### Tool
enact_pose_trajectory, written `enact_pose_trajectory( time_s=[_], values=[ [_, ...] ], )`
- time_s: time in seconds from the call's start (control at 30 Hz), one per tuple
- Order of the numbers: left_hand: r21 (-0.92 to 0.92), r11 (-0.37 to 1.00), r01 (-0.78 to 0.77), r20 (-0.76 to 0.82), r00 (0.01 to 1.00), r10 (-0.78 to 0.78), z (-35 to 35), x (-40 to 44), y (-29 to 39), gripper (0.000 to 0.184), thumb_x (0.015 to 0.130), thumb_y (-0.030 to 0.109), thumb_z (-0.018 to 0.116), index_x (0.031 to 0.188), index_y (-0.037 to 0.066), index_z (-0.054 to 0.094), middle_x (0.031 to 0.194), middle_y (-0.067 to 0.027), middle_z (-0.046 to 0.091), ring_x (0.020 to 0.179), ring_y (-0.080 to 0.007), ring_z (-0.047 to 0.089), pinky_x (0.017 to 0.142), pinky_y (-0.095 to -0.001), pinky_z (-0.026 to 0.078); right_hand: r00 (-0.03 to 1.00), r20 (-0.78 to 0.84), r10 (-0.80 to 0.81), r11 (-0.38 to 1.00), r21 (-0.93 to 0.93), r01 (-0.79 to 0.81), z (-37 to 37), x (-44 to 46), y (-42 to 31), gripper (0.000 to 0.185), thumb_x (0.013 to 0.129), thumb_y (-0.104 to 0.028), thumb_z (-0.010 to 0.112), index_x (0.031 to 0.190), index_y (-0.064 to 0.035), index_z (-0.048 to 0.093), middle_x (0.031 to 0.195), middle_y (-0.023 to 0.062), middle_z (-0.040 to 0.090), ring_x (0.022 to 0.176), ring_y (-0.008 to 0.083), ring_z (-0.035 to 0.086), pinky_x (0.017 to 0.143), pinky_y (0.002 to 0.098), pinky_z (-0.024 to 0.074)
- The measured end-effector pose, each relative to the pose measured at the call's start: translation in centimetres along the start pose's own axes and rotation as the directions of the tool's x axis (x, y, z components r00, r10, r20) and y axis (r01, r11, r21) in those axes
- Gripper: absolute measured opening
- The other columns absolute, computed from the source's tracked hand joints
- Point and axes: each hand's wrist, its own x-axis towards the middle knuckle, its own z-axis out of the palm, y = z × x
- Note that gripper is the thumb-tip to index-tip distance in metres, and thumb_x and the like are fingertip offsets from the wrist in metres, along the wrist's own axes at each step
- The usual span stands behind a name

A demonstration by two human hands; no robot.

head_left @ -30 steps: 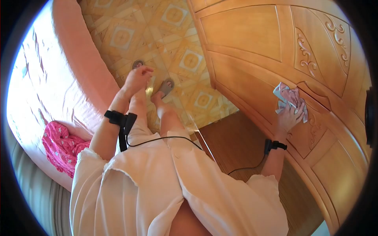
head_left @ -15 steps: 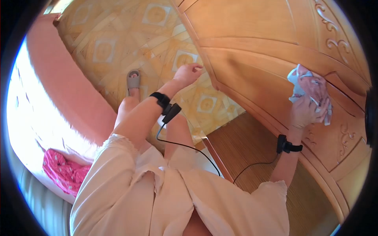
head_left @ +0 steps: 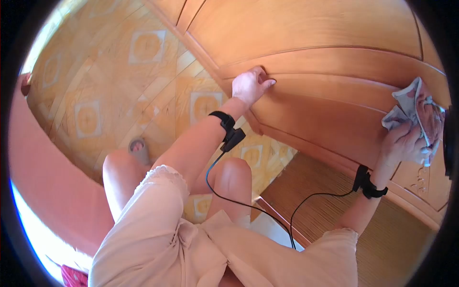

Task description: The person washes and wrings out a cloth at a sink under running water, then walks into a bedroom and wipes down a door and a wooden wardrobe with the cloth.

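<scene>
A pink-and-white cloth is bunched under my right hand, whose fingers press it against the carved wooden cabinet front on the right. My left hand is loosely closed at the cabinet's molding, fingers curled in and thumb toward the wood. Nothing shows in it; whether the knuckles touch the panel I cannot tell. Both wrists carry black straps with small devices, and a thin cable runs from them across my lap.
A patterned tile floor lies ahead on the left. At the left edge is a pink fuzzy-edged bed cover, with a bright pink cloth below it. Brown ribbed boards sit low beside the cabinet. A grey slipper is on my foot.
My left hand has moved from over the floor to the cabinet front. My right hand and the cloth have shifted right in view. The view has turned and come closer to the cabinet.
</scene>
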Motion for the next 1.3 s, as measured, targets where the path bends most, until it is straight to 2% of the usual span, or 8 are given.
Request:
enact_pose_trajectory(
  time_s=[0.07, 0.2, 0.37, 0.7, 0.9, 1.03, 1.1, 1.3],
  values=[
    [-0.025, 0.985, -0.171, -0.126, 0.978, 0.167, 0.9, 0.6, 0.0, 0.03, 0.09, 0.039, 0.078, 0.087, 0.01, 0.073, 0.076, -0.0111, 0.073, 0.07, -0.0304, 0.072, 0.065, -0.0414, 0.057, 0.994, 0.048, 0.098, 0.991, -0.091, -0.093, 0.3, -1.9, -2.0, 0.027, 0.092, -0.032, 0.061, 0.102, -0.0114, 0.076, 0.122, 0.0198, 0.065, 0.102, 0.0468, 0.056, 0.073, 0.058, 0.0421],
    [-0.07, 0.942, -0.329, -0.178, 0.933, 0.313, 1.4, 1.5, -0.6, 0.023, 0.092, 0.03, 0.075, 0.083, 0.009, 0.072, 0.074, -0.016, 0.067, 0.065, -0.0327, 0.067, 0.06, -0.0425, 0.052, 0.98, -0.159, 0.12, 0.992, 0.063, -0.112, -0.3, -2.4, -8.4, 0.027, 0.095, -0.032, 0.06, 0.108, -0.0131, 0.074, 0.122, 0.0169, 0.065, 0.11, 0.0472, 0.056, 0.082, 0.0595, 0.0438],
    [-0.348, 0.87, -0.35, -0.107, 0.937, 0.334, -5.2, 2.0, -3.4, 0.019, 0.098, 0.013, 0.073, 0.083, 0.002, 0.068, 0.065, 0.007, 0.052, 0.063, -0.004, 0.044, 0.055, -0.0251, 0.039, 0.981, -0.081, 0.175, 0.981, 0.101, -0.167, -1.1, -3.1, -9.6, 0.028, 0.097, -0.029, 0.059, 0.116, -0.0122, 0.074, 0.123, 0.0148, 0.066, 0.117, 0.0465, 0.057, 0.091, 0.0604, 0.0459],
    [0.206, 0.929, -0.306, -0.093, 0.939, 0.33, -17.8, 0.4, -4.7, 0.022, 0.09, 0.022, 0.077, 0.083, 0.002, 0.071, 0.062, -0.011, 0.063, 0.055, -0.0152, 0.058, 0.055, -0.0339, 0.048, 0.918, -0.051, 0.395, 0.915, 0.115, -0.387, 2.7, -3.7, -15.1, 0.025, 0.091, -0.031, 0.063, 0.112, -0.0257, 0.075, 0.118, 0.0024, 0.068, 0.13, 0.038, 0.052, 0.096, 0.0588, 0.0416],
    [-0.228, 0.938, -0.26, 0.148, 0.943, 0.298, -18.6, 0.9, -6.3, 0.018, 0.099, 0.019, 0.072, 0.087, 0.005, 0.071, 0.075, 0.003, 0.065, 0.07, -0.007, 0.058, 0.066, -0.0273, 0.05, 0.988, -0.082, 0.13, 0.807, 0.588, -0.057, 2.3, -5.5, -28.2, 0.02, 0.089, -0.033, 0.067, 0.107, -0.0269, 0.076, 0.105, -0.0019, 0.071, 0.134, 0.0301, 0.052, 0.1, 0.0556, 0.037],
    [-0.5, 0.857, -0.128, 0.307, 0.899, 0.313, -18.6, 0.2, -3.5, 0.013, 0.1, 0.021, 0.072, 0.093, 0.01, 0.069, 0.089, 0.0034, 0.063, 0.083, -0.0083, 0.059, 0.083, -0.027, 0.05, 0.989, -0.118, 0.086, 0.813, 0.583, -0.001, 2.1, -6.0, -24.5, 0.017, 0.091, -0.029, 0.065, 0.105, -0.0258, 0.076, 0.104, -0.0019, 0.073, 0.132, 0.0271, 0.054, 0.1, 0.0535, 0.039],
    [-0.686, 0.727, -0.037, 0.284, 0.906, 0.314, -18.4, -0.9, -1.8, 0.012, 0.101, 0.02, 0.071, 0.095, 0.011, 0.068, 0.105, 0.0011, 0.062, 0.088, -0.0095, 0.061, 0.086, -0.0274, 0.051, 0.93, 0.234, 0.284, 0.95, 0.062, -0.305, 2.4, -5.5, -19.4, 0.022, 0.094, -0.028, 0.063, 0.111, -0.0252, 0.076, 0.111, -0.0004, 0.075, 0.128, 0.029, 0.056, 0.102, 0.0547, 0.0403],
    [-0.895, 0.437, 0.093, 0.294, 0.859, 0.419, -18.3, -1.7, 2.0, 0.011, 0.103, 0.016, 0.066, 0.094, 0.01, 0.063, 0.128, -0.009, 0.064, 0.092, -0.0102, 0.064, 0.093, -0.0309, 0.055, 0.707, -0.363, 0.607, 0.792, 0.209, -0.573, 0.9, 0.1, -7.7, 0.025, 0.097, -0.034, 0.058, 0.11, -0.0192, 0.074, 0.118, 0.0067, 0.072, 0.116, 0.0338, 0.062, 0.1, 0.0624, 0.0415]
  ],
)
